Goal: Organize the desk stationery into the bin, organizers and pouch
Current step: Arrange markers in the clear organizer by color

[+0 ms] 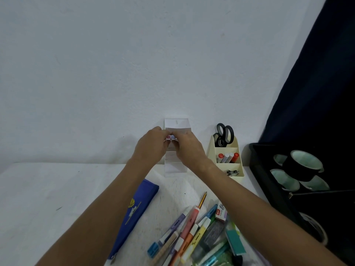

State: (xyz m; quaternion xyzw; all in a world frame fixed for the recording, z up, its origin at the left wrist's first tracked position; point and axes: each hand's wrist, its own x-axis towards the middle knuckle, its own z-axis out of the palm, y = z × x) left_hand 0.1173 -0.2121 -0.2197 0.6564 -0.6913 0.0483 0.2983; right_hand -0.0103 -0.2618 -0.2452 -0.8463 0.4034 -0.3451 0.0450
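Clear acrylic organizer (176, 166) at the bench's (48, 189) wall edge receives two markers (171, 137), which both our hands, left (151, 145) and right (187, 147), pinch together upright for slotting in.

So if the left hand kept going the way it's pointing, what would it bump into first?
Probably the clear organizer. The left hand points forward and a little right, holding markers right at it, next to the right hand. Behind the organizer is the wall. Depth is hard to judge here.
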